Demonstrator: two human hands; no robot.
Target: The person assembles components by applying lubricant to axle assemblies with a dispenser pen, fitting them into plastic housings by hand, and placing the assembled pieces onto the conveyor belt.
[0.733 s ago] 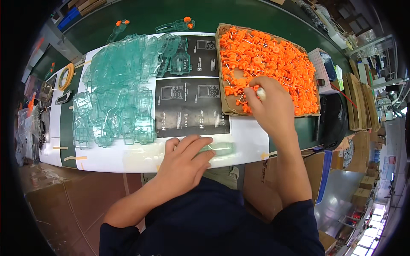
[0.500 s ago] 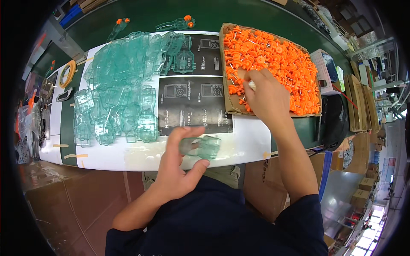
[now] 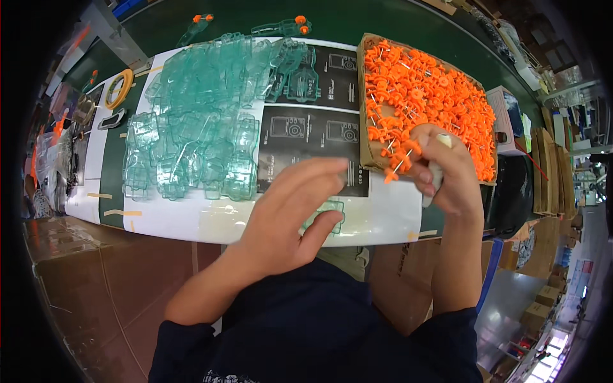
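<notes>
My right hand (image 3: 450,169) is closed on a few orange plastic pieces with metal pins (image 3: 401,161), at the near left corner of a cardboard tray. Something whitish (image 3: 436,175) also shows at its fingers; I cannot make out what it is. The shallow tray (image 3: 369,143) is heaped with more orange pinned pieces (image 3: 440,96). My left hand (image 3: 290,214) is open, fingers stretched out and thumb apart. Beneath it, partly hidden, is a clear green plastic shell (image 3: 333,216) on the white sheet. A large pile of similar green shells (image 3: 211,96) spreads to the left.
Dark printed sheets (image 3: 306,137) lie between pile and tray. Two green pieces with orange ends (image 3: 281,28) sit on the green table behind. A yellow tape roll (image 3: 118,89) lies at the left, a black bag (image 3: 514,191) at the right.
My right hand has come out of the tray toward me with orange pieces in its fingers. My left hand has moved right over the green shell. The view has shifted slightly.
</notes>
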